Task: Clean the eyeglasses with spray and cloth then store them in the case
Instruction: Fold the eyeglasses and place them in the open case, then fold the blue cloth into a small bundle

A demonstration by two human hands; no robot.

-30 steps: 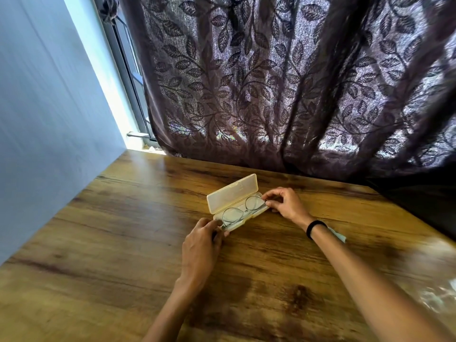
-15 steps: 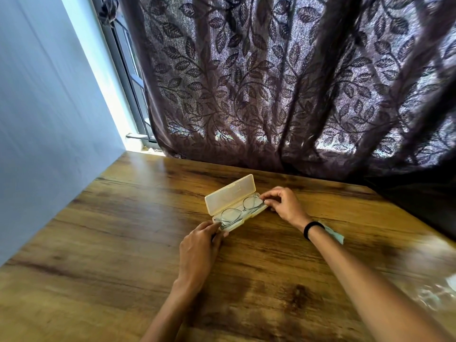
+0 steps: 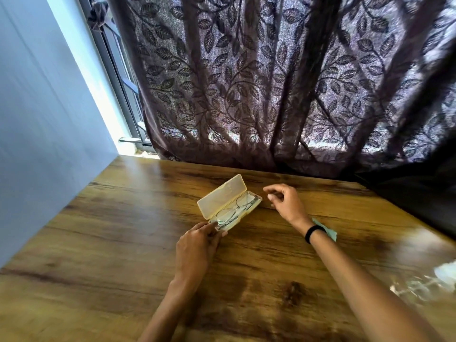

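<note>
While the eyeglasses (image 3: 234,210) lie in the open case (image 3: 247,211), the left hand (image 3: 195,248) pinches its near end. The right hand (image 3: 286,203) hovers beside it, loosely curled and empty. Shutting the lid (image 3: 222,196) likely comes next.

One view only: head-worn, wide-angle. The lens looks forward and down across the table (image 3: 111,243) from its near edge. Both forearms enter at the bottom edge, with the left hand (image 3: 195,245) and right hand (image 3: 287,203) landing mid-frame. The open case (image 3: 222,196) sits close to centre, within arm's reach of the camera (near, though the wide lens renders it small). The upper half faces the curtain (image 3: 271,82) behind the table's far edge. The wall (image 3: 37,119) fills the left side, its lines leaning toward the corner.
</note>
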